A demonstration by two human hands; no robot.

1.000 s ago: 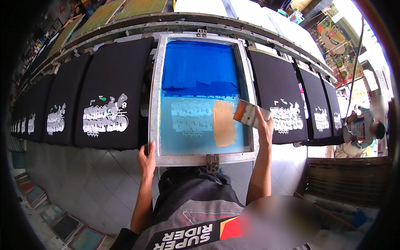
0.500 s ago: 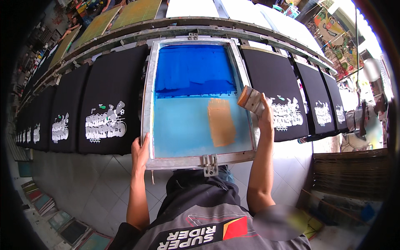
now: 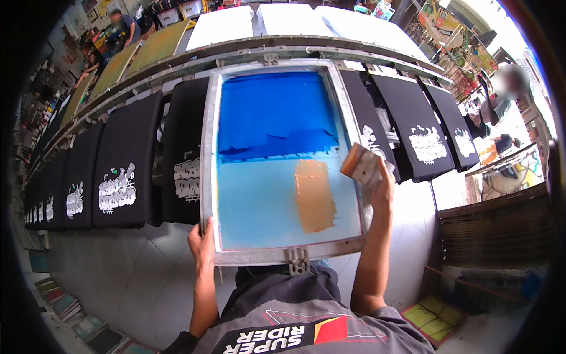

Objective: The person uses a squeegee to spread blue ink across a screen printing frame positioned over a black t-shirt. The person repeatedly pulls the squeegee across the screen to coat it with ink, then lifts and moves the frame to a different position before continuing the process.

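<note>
A screen-printing frame (image 3: 209,135) is held out in front of my body, overlapping the row of black shirts. Blue ink (image 3: 277,112) covers the upper part of its mesh; lower down is a tan rectangular patch (image 3: 314,197) on light blue. My left hand (image 3: 203,241) is closed around the frame's left side near the lower corner. In my right hand (image 3: 383,187) is a squeegee (image 3: 361,165) with a wooden-looking blade end, raised by the frame's right side. Whether that hand also touches the frame, I cannot tell. A metal hinge clamp (image 3: 298,259) sits on the near edge.
Black shirts (image 3: 131,153) with white prints lie on boards to both sides. Behind them runs a metal rail (image 3: 236,54), with white boards (image 3: 286,20) beyond. People stand at the far left (image 3: 128,29) and right (image 3: 501,100). Flat screens (image 3: 106,339) rest at lower left.
I have shifted right along the row, carrying the frame and squeegee; the shirts now appear farther left. The frame sits lower in view. Both hands keep their hold.
</note>
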